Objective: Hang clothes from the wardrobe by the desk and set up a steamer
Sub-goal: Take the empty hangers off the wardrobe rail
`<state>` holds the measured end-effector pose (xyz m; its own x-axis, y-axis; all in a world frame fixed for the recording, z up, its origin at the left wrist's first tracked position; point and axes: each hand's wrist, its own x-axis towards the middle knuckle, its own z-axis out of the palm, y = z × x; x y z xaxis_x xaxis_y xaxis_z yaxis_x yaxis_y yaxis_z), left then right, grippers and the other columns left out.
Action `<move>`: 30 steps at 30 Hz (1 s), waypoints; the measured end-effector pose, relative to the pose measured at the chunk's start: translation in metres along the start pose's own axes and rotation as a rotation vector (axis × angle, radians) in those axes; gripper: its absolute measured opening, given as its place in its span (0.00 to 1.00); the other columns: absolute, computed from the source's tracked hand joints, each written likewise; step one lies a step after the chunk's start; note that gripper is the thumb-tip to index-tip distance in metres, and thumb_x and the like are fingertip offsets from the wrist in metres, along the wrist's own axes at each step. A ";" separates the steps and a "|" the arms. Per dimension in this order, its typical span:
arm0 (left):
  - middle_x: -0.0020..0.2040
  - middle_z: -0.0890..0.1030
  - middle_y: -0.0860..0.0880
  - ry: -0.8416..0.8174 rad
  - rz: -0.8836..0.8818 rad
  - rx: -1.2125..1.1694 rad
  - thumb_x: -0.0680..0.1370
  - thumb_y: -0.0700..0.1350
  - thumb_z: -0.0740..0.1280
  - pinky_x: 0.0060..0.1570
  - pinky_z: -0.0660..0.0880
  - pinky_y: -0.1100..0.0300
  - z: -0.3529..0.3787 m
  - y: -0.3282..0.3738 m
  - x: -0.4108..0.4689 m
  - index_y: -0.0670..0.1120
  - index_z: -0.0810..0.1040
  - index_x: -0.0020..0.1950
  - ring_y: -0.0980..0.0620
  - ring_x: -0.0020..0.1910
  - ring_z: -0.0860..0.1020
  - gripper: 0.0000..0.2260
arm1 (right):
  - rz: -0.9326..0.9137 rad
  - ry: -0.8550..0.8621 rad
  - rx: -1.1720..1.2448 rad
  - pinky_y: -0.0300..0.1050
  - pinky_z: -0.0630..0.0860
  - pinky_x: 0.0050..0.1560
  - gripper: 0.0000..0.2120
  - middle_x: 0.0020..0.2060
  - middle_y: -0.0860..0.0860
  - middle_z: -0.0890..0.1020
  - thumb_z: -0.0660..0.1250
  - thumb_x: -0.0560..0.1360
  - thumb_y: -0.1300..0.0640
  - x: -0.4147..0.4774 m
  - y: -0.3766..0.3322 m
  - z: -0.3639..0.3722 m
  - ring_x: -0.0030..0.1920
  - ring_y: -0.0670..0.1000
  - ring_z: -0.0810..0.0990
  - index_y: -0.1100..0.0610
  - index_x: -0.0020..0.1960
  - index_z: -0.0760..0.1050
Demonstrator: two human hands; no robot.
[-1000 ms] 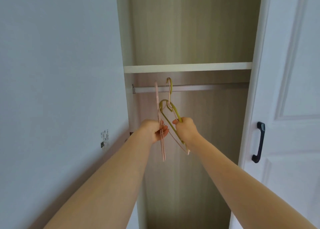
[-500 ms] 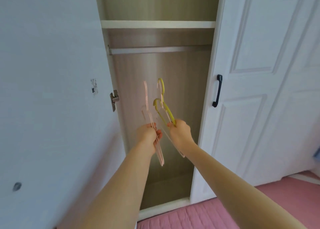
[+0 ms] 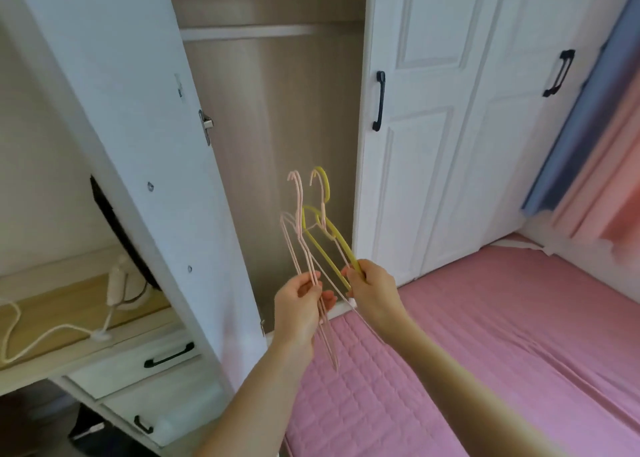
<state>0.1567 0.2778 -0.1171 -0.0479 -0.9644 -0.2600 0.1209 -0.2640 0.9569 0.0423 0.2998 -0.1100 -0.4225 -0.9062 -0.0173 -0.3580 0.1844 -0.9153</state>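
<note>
Left hand [image 3: 300, 313] grips thin pink wire hangers [image 3: 304, 249], right hand [image 3: 372, 288] yellow plastic hangers [image 3: 327, 245]; all near-upright, hooks up, before the open white wardrobe [image 3: 273, 110].

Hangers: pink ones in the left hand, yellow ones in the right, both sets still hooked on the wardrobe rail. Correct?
Not quite. The head view shows the pink hangers in the left hand and the yellow hangers in the right hand, but neither set is on the wardrobe rail. The rail is bare, and the hangers are held well below it, in front of the open wardrobe.
</note>
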 end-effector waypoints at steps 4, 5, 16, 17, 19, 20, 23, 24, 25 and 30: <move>0.49 0.80 0.41 -0.107 -0.075 -0.001 0.79 0.35 0.63 0.39 0.80 0.61 -0.027 -0.032 -0.048 0.41 0.78 0.56 0.50 0.41 0.82 0.08 | 0.040 0.066 -0.014 0.45 0.77 0.41 0.11 0.42 0.53 0.80 0.56 0.81 0.57 -0.067 0.025 0.006 0.43 0.54 0.79 0.58 0.48 0.76; 0.49 0.81 0.40 -0.134 -0.092 0.005 0.79 0.35 0.63 0.38 0.79 0.62 -0.034 -0.040 -0.058 0.41 0.78 0.56 0.50 0.41 0.82 0.08 | 0.049 0.081 -0.024 0.47 0.77 0.41 0.11 0.42 0.53 0.80 0.56 0.81 0.57 -0.083 0.031 0.009 0.43 0.54 0.79 0.58 0.47 0.76; 0.48 0.83 0.47 -0.319 -0.219 0.168 0.77 0.36 0.67 0.49 0.78 0.61 -0.107 -0.117 -0.165 0.47 0.80 0.50 0.50 0.49 0.81 0.08 | 0.198 0.154 0.025 0.36 0.72 0.32 0.10 0.35 0.50 0.77 0.56 0.81 0.60 -0.246 0.079 0.037 0.35 0.48 0.76 0.58 0.45 0.74; 0.48 0.83 0.47 -0.324 -0.234 0.173 0.76 0.36 0.67 0.49 0.78 0.60 -0.113 -0.122 -0.173 0.47 0.80 0.50 0.50 0.49 0.81 0.07 | 0.208 0.151 0.031 0.36 0.73 0.33 0.11 0.36 0.50 0.78 0.56 0.81 0.59 -0.258 0.080 0.038 0.35 0.48 0.76 0.58 0.45 0.74; 0.48 0.84 0.47 -0.327 -0.258 0.179 0.76 0.37 0.69 0.49 0.78 0.60 -0.121 -0.133 -0.189 0.45 0.80 0.53 0.50 0.49 0.81 0.08 | 0.208 0.143 0.036 0.38 0.75 0.35 0.11 0.36 0.50 0.79 0.55 0.81 0.59 -0.280 0.083 0.040 0.35 0.47 0.77 0.58 0.46 0.75; 0.48 0.84 0.47 -0.327 -0.267 0.175 0.75 0.37 0.69 0.48 0.77 0.60 -0.124 -0.137 -0.195 0.44 0.80 0.54 0.50 0.48 0.81 0.08 | 0.203 0.136 0.031 0.40 0.76 0.36 0.11 0.36 0.50 0.80 0.56 0.81 0.59 -0.289 0.084 0.040 0.35 0.46 0.78 0.58 0.46 0.75; 0.45 0.84 0.47 -0.325 -0.299 0.128 0.74 0.36 0.70 0.45 0.73 0.63 -0.130 -0.145 -0.214 0.44 0.80 0.51 0.53 0.45 0.80 0.07 | 0.179 0.105 -0.005 0.46 0.76 0.39 0.11 0.34 0.49 0.80 0.56 0.81 0.60 -0.310 0.089 0.040 0.34 0.47 0.77 0.59 0.43 0.74; 0.45 0.84 0.48 -0.324 -0.305 0.113 0.74 0.36 0.71 0.44 0.72 0.63 -0.131 -0.146 -0.220 0.44 0.80 0.50 0.54 0.44 0.80 0.07 | 0.166 0.096 -0.029 0.45 0.75 0.37 0.12 0.32 0.49 0.79 0.56 0.80 0.60 -0.316 0.092 0.040 0.33 0.47 0.76 0.59 0.42 0.74; 0.44 0.84 0.48 -0.321 -0.310 0.100 0.73 0.36 0.71 0.44 0.72 0.64 -0.131 -0.146 -0.226 0.45 0.80 0.49 0.55 0.43 0.80 0.07 | 0.157 0.086 -0.049 0.44 0.73 0.36 0.12 0.31 0.49 0.78 0.56 0.80 0.60 -0.321 0.094 0.039 0.32 0.46 0.75 0.59 0.40 0.73; 0.43 0.82 0.47 -0.283 -0.315 0.078 0.73 0.37 0.72 0.44 0.71 0.63 -0.131 -0.154 -0.254 0.44 0.81 0.49 0.54 0.41 0.78 0.07 | 0.148 -0.013 -0.047 0.42 0.73 0.33 0.11 0.32 0.50 0.79 0.56 0.80 0.58 -0.346 0.105 0.034 0.31 0.48 0.76 0.59 0.41 0.72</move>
<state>0.2803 0.5612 -0.2154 -0.3421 -0.7920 -0.5056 -0.0177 -0.5325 0.8462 0.1789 0.6199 -0.2137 -0.4628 -0.8726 -0.1560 -0.3313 0.3335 -0.8826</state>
